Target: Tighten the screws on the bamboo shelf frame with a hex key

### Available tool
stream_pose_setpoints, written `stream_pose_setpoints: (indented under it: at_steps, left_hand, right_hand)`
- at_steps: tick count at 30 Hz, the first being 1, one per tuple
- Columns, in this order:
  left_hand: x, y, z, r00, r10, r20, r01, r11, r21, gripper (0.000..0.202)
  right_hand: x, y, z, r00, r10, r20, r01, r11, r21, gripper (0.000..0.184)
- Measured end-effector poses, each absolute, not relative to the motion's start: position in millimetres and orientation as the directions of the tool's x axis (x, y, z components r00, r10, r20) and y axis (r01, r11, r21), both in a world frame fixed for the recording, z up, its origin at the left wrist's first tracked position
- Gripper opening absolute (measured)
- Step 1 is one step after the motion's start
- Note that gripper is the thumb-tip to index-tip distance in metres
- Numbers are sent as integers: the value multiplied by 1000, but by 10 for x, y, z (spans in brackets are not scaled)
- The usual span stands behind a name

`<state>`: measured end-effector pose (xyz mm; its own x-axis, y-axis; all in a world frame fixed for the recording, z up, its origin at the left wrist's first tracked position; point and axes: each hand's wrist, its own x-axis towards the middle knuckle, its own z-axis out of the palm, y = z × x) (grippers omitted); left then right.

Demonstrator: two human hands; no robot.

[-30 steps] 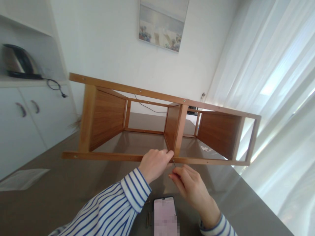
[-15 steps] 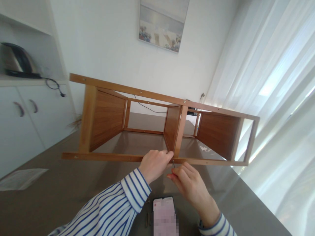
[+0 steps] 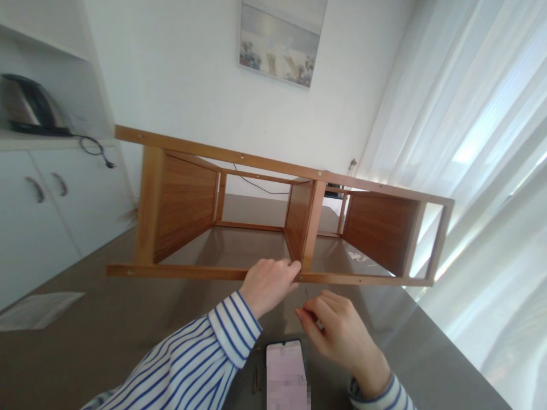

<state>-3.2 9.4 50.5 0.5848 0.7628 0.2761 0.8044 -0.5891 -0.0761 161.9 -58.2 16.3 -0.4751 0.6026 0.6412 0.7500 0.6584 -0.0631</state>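
A wooden shelf unit lies on its side on the brown table, its shelf boards standing upright between the rails. My left hand is closed around the near lower rail, just left of the joint with the middle shelf. A bolt head shows in the rail beside its fingertips. Pinched between thumb and forefinger of my right hand is a thin metal hex key. Its tip is apart from the rail, slightly below and right of the bolt; the rest is mostly hidden by the fingers.
Below my hands lies a phone, with small metal pieces to its left. A clear plastic bag rests at the table's left. White cabinets with a kettle stand left; curtains hang right.
My right hand has drawn the hex key back from the bolt, moving slightly down and right. My left hand stays on the rail; the shelf unit looks almost unmoved.
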Motion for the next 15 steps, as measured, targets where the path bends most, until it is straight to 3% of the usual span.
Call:
stream_pose_setpoints:
  at_steps: [6, 15]
  left_hand:
    - [-45, 128, 473, 608, 732, 307, 786, -610, -101, 19]
    - [-56, 138, 429, 619, 720, 314, 775, -624, -99, 19]
  right_hand:
    - [1788, -541, 89, -423, 832, 358, 856, 497, -144, 14]
    - [1857, -511, -19, -385, 918, 95, 910, 395, -129, 9]
